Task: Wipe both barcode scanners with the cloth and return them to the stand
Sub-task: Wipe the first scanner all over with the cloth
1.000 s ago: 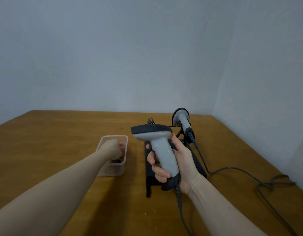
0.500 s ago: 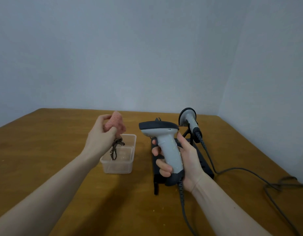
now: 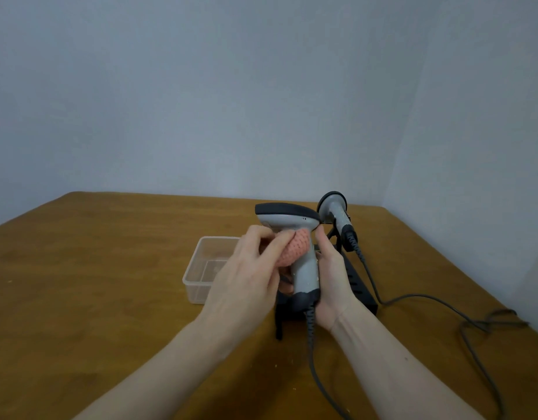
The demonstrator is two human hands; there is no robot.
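- Held upright above the black stand [image 3: 360, 286]: grey pistol-shaped barcode scanner [image 3: 304, 268], handle gripped by right hand [image 3: 331, 277].
- Pressed against its neck: bunched pink knitted cloth [image 3: 295, 248], pinched by left hand [image 3: 246, 274].
- Seemingly docked behind: second grey scanner [image 3: 334, 212].
- Sat left on wooden table [image 3: 95, 268]: clear plastic tub [image 3: 198, 268].

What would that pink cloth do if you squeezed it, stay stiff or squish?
It would probably squish: the pink cloth is bunched into a soft wad under the left hand and bends against the scanner. Its knobbly knit likely grips rather than slips. It looks light.
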